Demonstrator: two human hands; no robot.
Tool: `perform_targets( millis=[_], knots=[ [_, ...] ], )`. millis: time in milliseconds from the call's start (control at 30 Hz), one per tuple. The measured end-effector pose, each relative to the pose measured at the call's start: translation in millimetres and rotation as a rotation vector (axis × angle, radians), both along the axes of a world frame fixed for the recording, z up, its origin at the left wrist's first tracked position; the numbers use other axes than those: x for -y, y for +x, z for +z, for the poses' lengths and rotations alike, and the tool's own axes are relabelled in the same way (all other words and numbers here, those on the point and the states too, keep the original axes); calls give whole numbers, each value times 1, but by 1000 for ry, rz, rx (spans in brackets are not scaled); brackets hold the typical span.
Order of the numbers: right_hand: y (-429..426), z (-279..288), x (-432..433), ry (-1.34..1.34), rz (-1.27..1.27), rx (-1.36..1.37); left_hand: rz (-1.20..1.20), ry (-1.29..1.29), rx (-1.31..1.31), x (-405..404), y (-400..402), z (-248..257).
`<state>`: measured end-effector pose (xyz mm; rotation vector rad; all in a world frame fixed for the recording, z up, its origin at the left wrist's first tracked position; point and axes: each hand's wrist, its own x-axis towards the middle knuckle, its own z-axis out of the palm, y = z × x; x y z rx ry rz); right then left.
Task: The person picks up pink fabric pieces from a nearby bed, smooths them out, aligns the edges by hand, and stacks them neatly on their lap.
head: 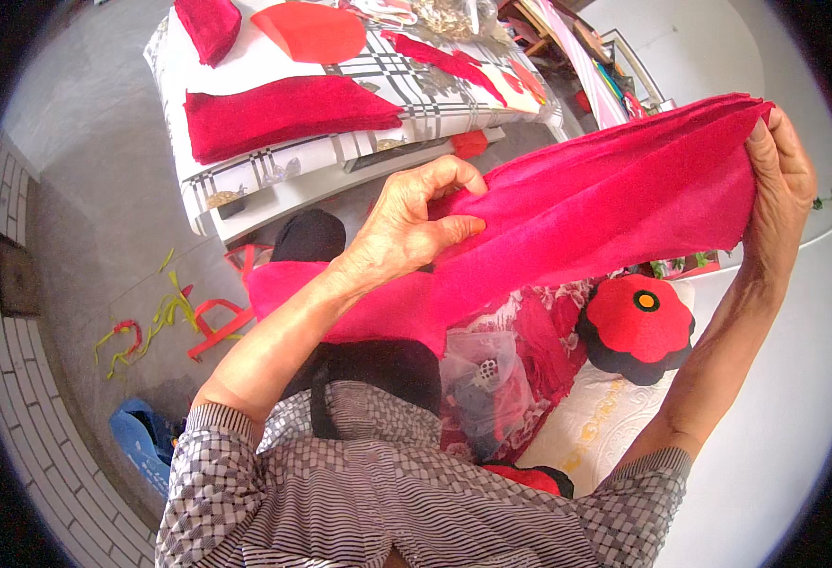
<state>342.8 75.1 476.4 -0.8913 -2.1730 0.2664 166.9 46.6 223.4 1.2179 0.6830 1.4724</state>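
Note:
A long piece of bright pink-red fabric (600,192) stretches in layered folds between my two hands. My right hand (778,177), raised at the right, pinches its far end between thumb and fingers. Nearer the middle, my left hand (423,213) has its thumb and fingers on the fabric's other part, the fingertips along its edge. The lower left part of the cloth lies across my lap, over the black trousers (380,362). My left forearm hides some of it.
Ahead, a table with a checked cloth (345,145) bears folded dark red fabric (281,113) and an orange-red piece (309,32). A flower-shaped cushion (636,319) and a clear plastic bag (487,383) lie at my right. Red and yellow-green scraps (174,312) litter the floor.

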Motion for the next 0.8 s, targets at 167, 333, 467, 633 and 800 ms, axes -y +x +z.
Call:
perform_targets(
  millis=[167,333,467,633,800],
  knots=[
    [2,-2,-3,1,-42,-45,114,255,-9,-9,5,-21],
    [12,-4,-6,5,-40,-85,257,370,-122,16,-6,1],
    [20,-2,-15,-70,-90,-14,74,-34,116,1,-15,-13],
    [26,-9,-18,-94,-72,2,159,50,30,4,-12,-6],
    [26,-10,-17,-74,-133,-14,189,41,52,7,-7,-11]
  ],
)
